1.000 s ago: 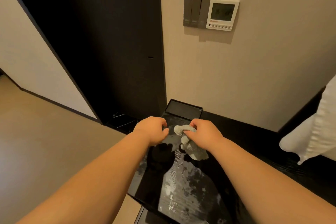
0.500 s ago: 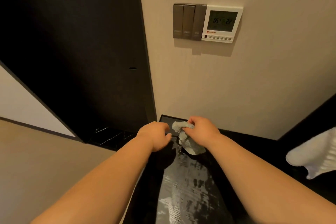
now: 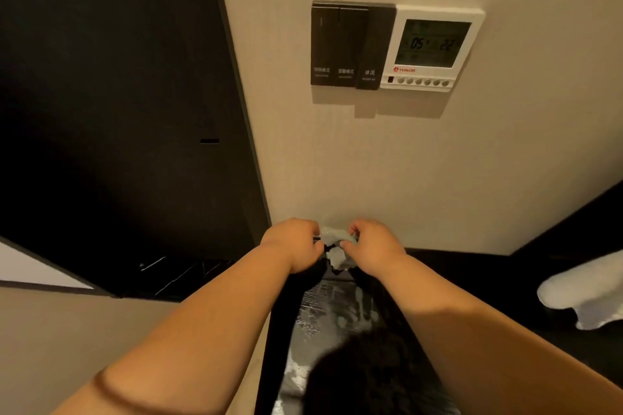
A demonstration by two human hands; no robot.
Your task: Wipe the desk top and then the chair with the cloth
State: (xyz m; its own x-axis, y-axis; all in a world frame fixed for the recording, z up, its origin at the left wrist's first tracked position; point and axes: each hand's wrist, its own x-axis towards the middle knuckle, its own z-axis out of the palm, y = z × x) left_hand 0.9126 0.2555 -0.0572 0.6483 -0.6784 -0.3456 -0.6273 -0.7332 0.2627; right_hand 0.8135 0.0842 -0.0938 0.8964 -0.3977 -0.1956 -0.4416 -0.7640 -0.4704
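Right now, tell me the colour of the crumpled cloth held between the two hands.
Pale grey. The crumpled cloth shows best in the head view.

The cloth [image 3: 333, 241] is a small pale grey rag, bunched and crumpled. It's pinched from both sides, left hand [image 3: 295, 244] and right hand [image 3: 372, 246] each gripping an end, right at the far edge of the table [image 3: 332, 317]. A loose tail hangs down from it. The table top is black, glossy and narrow, with pale wet smears streaked down its middle toward the near edge.
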